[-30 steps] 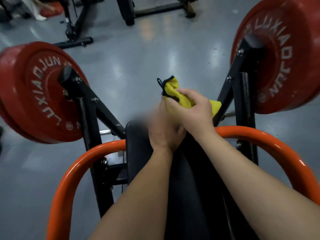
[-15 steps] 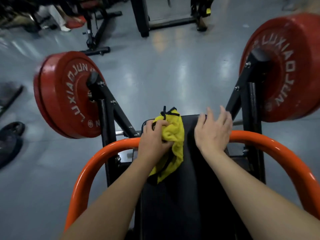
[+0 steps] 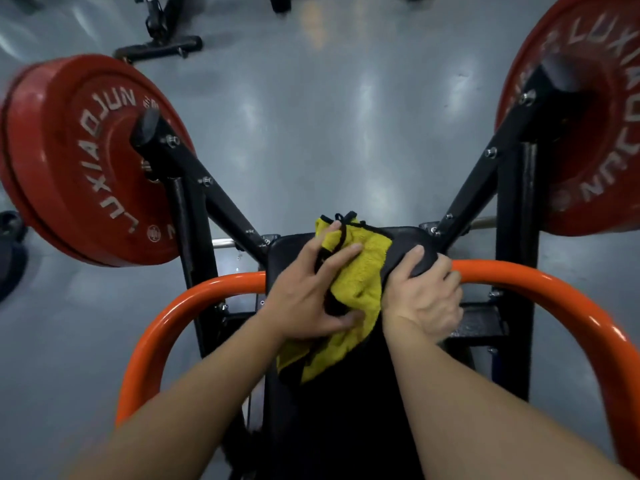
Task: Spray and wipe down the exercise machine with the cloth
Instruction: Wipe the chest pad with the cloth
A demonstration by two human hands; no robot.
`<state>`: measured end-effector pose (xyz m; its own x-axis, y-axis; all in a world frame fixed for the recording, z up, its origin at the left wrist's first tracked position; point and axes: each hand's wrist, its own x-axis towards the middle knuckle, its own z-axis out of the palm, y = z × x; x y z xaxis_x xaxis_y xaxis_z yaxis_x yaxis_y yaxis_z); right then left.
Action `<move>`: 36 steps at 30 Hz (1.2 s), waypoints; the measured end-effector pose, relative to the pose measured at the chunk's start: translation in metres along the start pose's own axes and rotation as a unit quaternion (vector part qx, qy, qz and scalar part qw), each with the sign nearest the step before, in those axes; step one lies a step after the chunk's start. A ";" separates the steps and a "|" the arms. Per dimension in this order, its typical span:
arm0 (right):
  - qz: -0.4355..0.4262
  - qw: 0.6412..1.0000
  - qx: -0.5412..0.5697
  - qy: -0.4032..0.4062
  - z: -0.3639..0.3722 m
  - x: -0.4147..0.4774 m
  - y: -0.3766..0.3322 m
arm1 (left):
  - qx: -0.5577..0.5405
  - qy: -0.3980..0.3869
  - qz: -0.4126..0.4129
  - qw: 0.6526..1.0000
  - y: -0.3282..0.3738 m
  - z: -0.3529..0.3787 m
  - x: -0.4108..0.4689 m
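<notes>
Pad (image 3: 346,410) of the machine runs straight ahead of me, down the centre. Cloth (image 3: 360,282) lies on its far end, under my left hand (image 3: 308,299). Right hand (image 3: 426,296) sits just right of the cloth, touching it, wrapped over the pad's right edge. Curved bar (image 3: 166,327) passes under the pad and bows toward me on both sides. Left weight plate (image 3: 79,161) hangs far left, right weight plate (image 3: 588,116) far right. Floor (image 3: 311,133) lies beyond, with a stand base (image 3: 159,50) far left.
</notes>
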<state>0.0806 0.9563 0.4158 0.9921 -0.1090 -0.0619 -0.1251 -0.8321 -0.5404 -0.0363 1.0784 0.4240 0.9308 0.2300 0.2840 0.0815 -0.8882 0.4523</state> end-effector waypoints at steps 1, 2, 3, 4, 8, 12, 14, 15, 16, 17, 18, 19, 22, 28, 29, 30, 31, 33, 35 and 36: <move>-0.002 1.000 -0.004 0.001 0.001 0.000 0.002 | 0.031 -0.012 0.018 0.999 -0.008 -0.002 0.007; -0.002 1.000 -0.011 -0.001 0.001 0.002 0.002 | 0.061 -0.025 0.045 0.997 -0.015 -0.005 0.017; -0.001 1.000 -0.020 -0.002 0.001 0.003 0.002 | 0.080 -0.036 0.064 0.994 -0.019 -0.008 0.029; 0.002 1.000 -0.023 -0.006 0.001 0.003 0.002 | 0.074 -0.048 0.050 0.995 -0.020 -0.012 0.043; -0.005 1.000 -0.005 0.010 0.004 0.001 -0.001 | -0.061 -0.111 -0.201 0.971 -0.024 -0.014 0.124; -0.004 0.999 -0.022 0.031 0.005 0.003 -0.003 | -0.143 -0.269 -0.229 0.924 -0.010 0.015 0.181; -0.008 0.999 -0.039 0.029 0.005 0.003 -0.002 | -0.234 -0.262 -0.238 0.905 0.012 0.031 0.191; -0.013 0.998 -0.047 0.034 0.004 0.003 0.001 | -0.300 -0.269 -0.252 0.880 0.023 0.036 0.195; -0.016 0.998 -0.050 0.032 0.005 0.001 0.001 | -0.355 -0.293 -0.257 0.850 0.031 0.037 0.198; -0.019 0.998 -0.050 0.030 0.005 0.004 0.003 | -0.383 -0.330 -0.252 0.825 0.041 0.036 0.200; -0.020 0.998 -0.045 0.030 0.006 0.005 0.003 | -0.368 -0.370 -0.235 0.820 0.042 0.032 0.200; -0.017 0.998 -0.043 0.029 0.007 0.005 0.004 | -0.323 -0.392 -0.206 0.836 0.041 0.030 0.200; -0.018 0.999 -0.042 0.020 0.008 0.005 0.005 | -0.219 -0.316 -0.124 0.915 0.027 0.036 0.188; -0.026 0.999 -0.016 0.041 0.012 0.004 0.007 | -0.255 -0.179 -0.133 0.941 -0.019 0.009 0.147; -0.027 0.999 -0.018 0.041 0.013 0.004 0.008 | -0.251 -0.193 -0.162 0.935 -0.032 -0.002 0.142; -0.028 0.999 -0.017 0.039 0.013 0.006 0.009 | -0.250 -0.215 -0.192 0.924 -0.043 -0.014 0.136; -0.028 0.999 -0.016 0.034 0.013 0.007 0.009 | -0.253 -0.237 -0.218 0.913 -0.053 -0.023 0.130; -0.024 0.999 -0.016 0.027 0.013 0.005 0.009 | -0.260 -0.258 -0.242 0.898 -0.062 -0.030 0.124; -0.018 1.000 -0.010 0.022 0.012 0.004 0.007 | -0.249 -0.259 -0.251 0.899 -0.056 -0.020 0.130; -0.018 0.999 -0.012 0.026 0.012 0.004 0.007 | -0.251 -0.265 -0.258 0.894 -0.047 -0.014 0.136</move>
<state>0.0839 0.9569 0.4019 0.9943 -0.1067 0.0011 -0.0904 -0.8484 -0.5216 0.0820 1.1570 0.4533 0.8645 0.2181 -0.4528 0.5024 -0.3971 0.7681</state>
